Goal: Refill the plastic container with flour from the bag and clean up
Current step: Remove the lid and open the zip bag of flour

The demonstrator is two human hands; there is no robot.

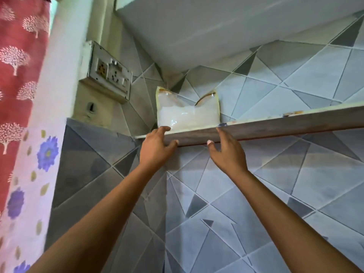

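**Both hands raised to the shelf where the flour bag stands**

A clear plastic bag with a pale yellow border, about half filled with white flour (187, 113), is seen standing upright on a narrow grey wall shelf (285, 123). It is placed at the left end of the shelf, close to the corner of the wall, and its top edge is sagged in the middle. The wall behind and below is covered with grey tiles in a triangle pattern (295, 194).

Both arms are stretched upward toward the shelf. The left hand (155, 148) is held at the shelf's front edge, just below the bag's lower left corner. Its fingers are extended and slightly spread, and the thumb is pointed to the right under the edge. Whether a fingertip really touches the bag cannot be told. The right hand (228, 154) is raised below the bag's right side. Its fingers are straight and loosely together, with the tips laid against the front face of the shelf, and the thumb is spread to the left.

Further left, a white switch and socket board (110, 75) is fixed on the wall. At the picture's edge a red curtain with pale tree prints (17, 56) is hung, with a white cloth with purple flowers (29, 174) below it.
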